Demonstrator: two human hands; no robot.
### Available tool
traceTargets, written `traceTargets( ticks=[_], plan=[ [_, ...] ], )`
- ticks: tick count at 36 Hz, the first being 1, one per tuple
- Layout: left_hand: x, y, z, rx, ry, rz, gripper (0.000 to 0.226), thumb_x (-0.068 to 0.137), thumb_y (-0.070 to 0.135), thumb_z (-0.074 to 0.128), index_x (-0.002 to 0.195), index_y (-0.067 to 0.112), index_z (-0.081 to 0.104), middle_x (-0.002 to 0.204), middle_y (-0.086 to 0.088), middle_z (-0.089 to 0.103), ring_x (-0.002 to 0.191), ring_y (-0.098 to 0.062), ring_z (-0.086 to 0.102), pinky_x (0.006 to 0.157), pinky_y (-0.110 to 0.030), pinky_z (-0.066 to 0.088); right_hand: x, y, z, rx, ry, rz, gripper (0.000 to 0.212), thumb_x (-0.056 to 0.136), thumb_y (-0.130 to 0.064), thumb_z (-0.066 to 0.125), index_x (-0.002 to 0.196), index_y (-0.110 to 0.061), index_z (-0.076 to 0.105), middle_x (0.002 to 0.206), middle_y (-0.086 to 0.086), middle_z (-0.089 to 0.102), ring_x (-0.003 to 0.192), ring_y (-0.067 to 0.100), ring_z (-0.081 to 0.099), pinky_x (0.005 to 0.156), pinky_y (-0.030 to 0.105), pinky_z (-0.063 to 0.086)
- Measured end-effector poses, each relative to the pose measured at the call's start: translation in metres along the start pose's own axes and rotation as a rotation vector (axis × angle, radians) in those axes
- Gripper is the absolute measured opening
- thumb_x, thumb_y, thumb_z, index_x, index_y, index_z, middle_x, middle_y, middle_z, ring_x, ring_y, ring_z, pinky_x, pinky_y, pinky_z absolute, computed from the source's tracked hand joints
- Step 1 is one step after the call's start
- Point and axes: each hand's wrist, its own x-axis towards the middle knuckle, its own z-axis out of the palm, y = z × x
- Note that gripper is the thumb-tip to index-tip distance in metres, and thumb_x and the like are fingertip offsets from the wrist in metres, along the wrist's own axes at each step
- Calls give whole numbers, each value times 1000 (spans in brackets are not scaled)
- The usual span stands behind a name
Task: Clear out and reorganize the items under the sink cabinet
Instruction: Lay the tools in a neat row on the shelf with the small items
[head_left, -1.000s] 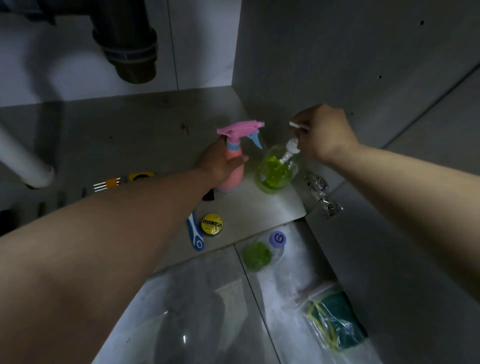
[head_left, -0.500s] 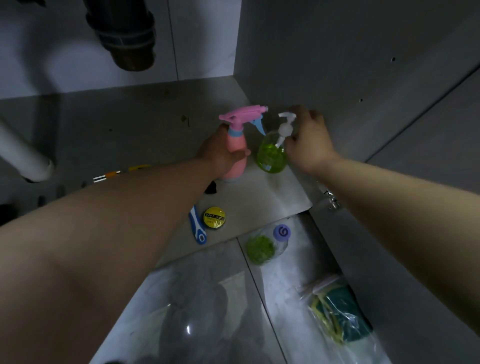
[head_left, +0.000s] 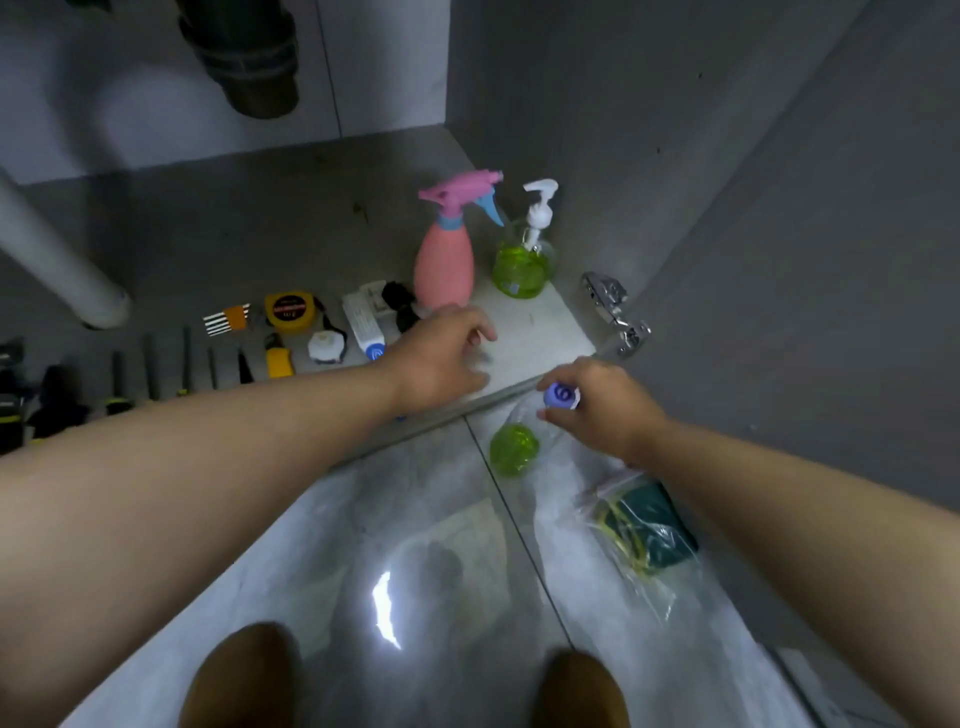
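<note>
The spray bottle (head_left: 445, 260) stands on the cabinet floor (head_left: 260, 234), far right. The pump bottle (head_left: 522, 260) stands just beside it on the right, near the side wall. The hinge (head_left: 613, 312) is right of both, at the front. Left of the spray bottle lie a tube (head_left: 363, 325) and a tape measure (head_left: 289, 310). Further left is a row of what may be tools (head_left: 150, 364). In front of the cabinet, a small bottle (head_left: 514, 449) is on the tiles (head_left: 415, 519), with a bag (head_left: 639, 530) nearer and to its right.

The right hand (head_left: 605, 410) pinches the purple-capped bottle (head_left: 514, 449); the left hand (head_left: 441, 358) hovers near the pink spray bottle (head_left: 445, 260).
</note>
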Motion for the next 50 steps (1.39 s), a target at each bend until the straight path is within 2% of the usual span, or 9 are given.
traceTargets(
  ticks=[4, 14, 17, 25, 30, 37, 43, 46, 50],
  plan=[
    [-17, 16, 21, -9, -264, 10, 99, 69, 35, 93, 151, 24, 40, 138, -4, 47, 128, -15, 50, 108, -30, 43, -20, -6, -35, 292, 41, -5, 15, 85, -29, 80, 98, -23, 74, 84, -6, 69, 71, 8, 64, 72, 32, 58],
    [-34, 22, 58, -188, -146, -15, 76, 58, 43, 96, 122, 30, 56, 107, 5, 65, 101, -19, 67, 93, -37, 56, -77, 15, -52, 909, -30, 285, 36, 90, -37, 73, 120, -20, 64, 110, 6, 68, 89, 21, 74, 92, 47, 59],
    [-25, 23, 49, -346, 27, -79, 78, 48, 56, 91, 114, 34, 55, 103, 8, 65, 93, -11, 68, 89, -30, 58, -81, 26, -41, 911, -92, 421, 36, 93, -46, 66, 117, -19, 65, 116, 8, 69, 92, 20, 72, 93, 47, 58],
    [32, 13, 9, -356, 304, -119, 71, 67, 34, 94, 121, 34, 47, 103, 22, 59, 89, 8, 56, 65, 1, 40, -75, 43, -5, 758, -306, 463, 41, 100, -47, 54, 118, -12, 65, 112, 10, 70, 101, 25, 71, 88, 36, 60],
    [57, -6, 14, -278, 314, -219, 82, 70, 30, 92, 138, 26, 48, 116, 6, 61, 103, -16, 59, 84, -23, 47, -64, 48, 8, 741, -314, 461, 37, 101, -43, 54, 116, -11, 65, 109, 10, 70, 99, 26, 71, 83, 33, 59],
    [58, -23, 34, -262, 296, -319, 79, 73, 24, 90, 138, 19, 43, 116, 0, 59, 107, -24, 62, 93, -30, 51, -69, 54, 24, 681, -302, 478, 21, 103, -29, 55, 110, -13, 66, 105, 11, 71, 97, 25, 71, 94, 42, 57],
    [25, 15, 52, -181, 530, -518, 95, 70, 30, 89, 142, 0, 35, 138, -21, 47, 128, -36, 47, 103, -35, 41, -105, 51, 35, 783, -265, 578, 23, 104, -22, 52, 109, -2, 64, 98, 15, 67, 86, 28, 67, 83, 37, 55],
    [1, 37, 75, -168, 529, -478, 69, 76, 24, 81, 131, 3, 45, 131, -20, 49, 121, -37, 50, 99, -39, 42, -135, 57, 47, 856, -307, 666, 31, 103, -31, 54, 100, -4, 69, 86, 11, 69, 73, 20, 67, 73, 32, 56],
    [-19, 56, 110, -297, 203, -409, 18, 84, 18, 72, 92, 16, 56, 98, -8, 61, 87, -25, 60, 78, -34, 50, -177, 76, 71, 872, -326, 772, 49, 97, -47, 59, 76, -4, 72, 64, 11, 67, 58, 22, 65, 65, 33, 59]
  ],
)
